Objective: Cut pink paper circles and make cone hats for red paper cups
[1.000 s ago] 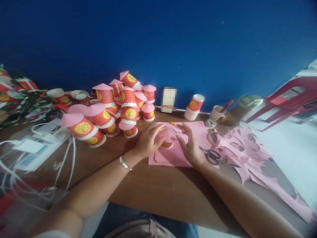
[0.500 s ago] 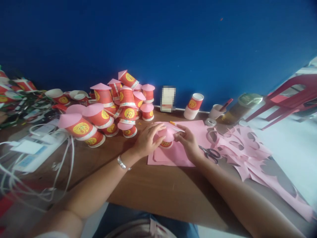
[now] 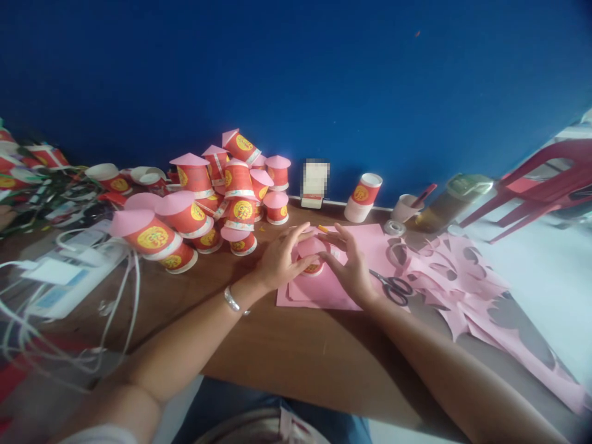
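Note:
An upside-down red paper cup with a pink paper cone cap (image 3: 312, 254) stands on a stack of pink paper sheets (image 3: 333, 285) on the wooden table (image 3: 287, 351). My left hand (image 3: 280, 259) is curled round the cup's left side, thumb near its base. From the right, my right hand (image 3: 350, 265) cups the cone with its fingers bent against it. A small orange-tipped stick (image 3: 322, 229) lies just behind the cup.
A pile of capped red cups (image 3: 217, 197) sits at the left rear. Black-handled scissors (image 3: 393, 287) lie beside my right hand. Cut pink paper scraps (image 3: 467, 290) spread to the right. A tape roll (image 3: 394, 228), a cup stack (image 3: 363, 197), white cables (image 3: 74, 277).
My right hand, pinched at the cone's edge half a second ago, has spread and wrapped round the cone. The left hand stays on the cup.

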Motion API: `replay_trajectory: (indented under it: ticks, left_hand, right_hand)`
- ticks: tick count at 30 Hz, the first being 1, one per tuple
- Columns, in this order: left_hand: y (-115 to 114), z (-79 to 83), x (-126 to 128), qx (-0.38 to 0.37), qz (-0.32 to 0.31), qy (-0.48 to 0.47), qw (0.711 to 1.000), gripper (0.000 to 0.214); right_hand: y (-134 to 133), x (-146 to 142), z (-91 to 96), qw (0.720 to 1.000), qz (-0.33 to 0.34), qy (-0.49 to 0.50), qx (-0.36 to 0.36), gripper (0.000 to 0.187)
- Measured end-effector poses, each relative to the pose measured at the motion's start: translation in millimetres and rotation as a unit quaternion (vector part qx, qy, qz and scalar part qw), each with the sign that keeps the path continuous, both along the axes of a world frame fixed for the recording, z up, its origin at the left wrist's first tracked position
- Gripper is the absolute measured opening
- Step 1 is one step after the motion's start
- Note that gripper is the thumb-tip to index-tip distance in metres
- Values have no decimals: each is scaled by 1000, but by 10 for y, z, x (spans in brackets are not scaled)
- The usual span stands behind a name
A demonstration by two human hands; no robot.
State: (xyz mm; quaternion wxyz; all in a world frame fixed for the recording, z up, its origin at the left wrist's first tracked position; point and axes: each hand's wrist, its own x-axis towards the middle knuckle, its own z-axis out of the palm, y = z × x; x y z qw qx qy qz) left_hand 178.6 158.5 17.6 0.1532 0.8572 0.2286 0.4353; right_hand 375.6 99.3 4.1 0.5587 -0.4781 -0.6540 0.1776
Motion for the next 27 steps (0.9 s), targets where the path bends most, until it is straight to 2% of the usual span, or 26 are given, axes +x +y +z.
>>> replay_trajectory:
  ticks: [4, 12, 17, 23, 27]
  left_hand:
    - [15, -42, 34, 4, 15, -3, 1000, 71]
    - [-16, 55, -6, -41, 16, 21, 999, 66]
    - [-27, 39, 0, -58, 20, 13, 998, 66]
    - [-12, 1, -12, -27, 37, 15, 999, 63]
    - [-22, 18, -48, -18, 14, 23, 999, 63]
  right_hand:
    - [-18, -3, -10, 1000, -4, -25, -9, 62]
    - [-23, -12, 9, 999, -13, -47, -4, 64]
    - [-56, -27, 28, 997, -13, -76, 21, 64]
    - [-38, -61, 13, 993, 1, -114, 31, 68]
    - [-13, -35, -7, 992, -2, -122, 29, 69]
